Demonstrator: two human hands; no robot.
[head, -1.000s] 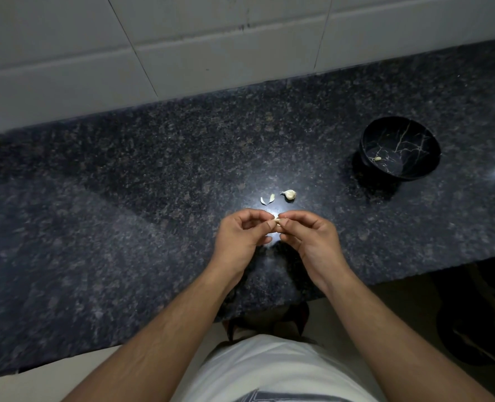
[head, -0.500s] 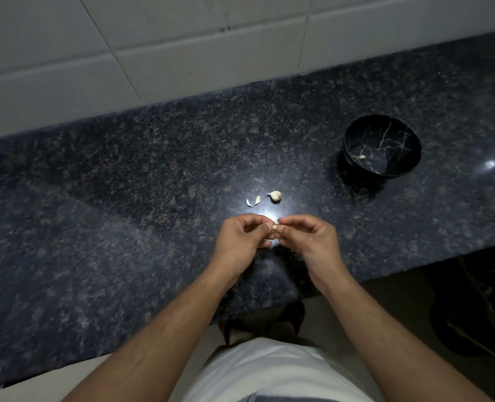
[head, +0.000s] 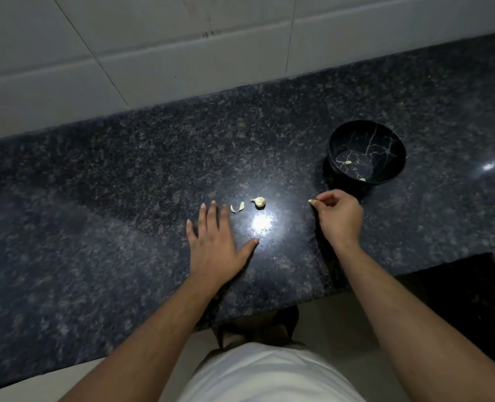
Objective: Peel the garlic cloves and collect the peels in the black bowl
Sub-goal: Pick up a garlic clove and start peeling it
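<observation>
A garlic clove (head: pixel 259 202) lies on the dark granite counter (head: pixel 124 198), with two small pale pieces (head: pixel 237 207) just left of it. My left hand (head: pixel 217 242) rests flat on the counter with fingers straight, fingertips close to those pieces. My right hand (head: pixel 337 216) hovers right of the clove, its fingers curled and pinching a tiny pale bit (head: pixel 310 201) at the fingertips. The black bowl (head: pixel 391 146) with white veins stands behind my right hand; a small pale scrap (head: pixel 348 162) lies inside it, and another sits near its front rim.
White wall tiles (head: pixel 182 53) run along the back of the counter. The counter's front edge crosses below my wrists, with the floor and a dark gap at the lower right. A bright light glare sits between my hands.
My hands have separated. The left went down flat onto the counter, and the right moved right toward the bowl with the small bit pinched in it.
</observation>
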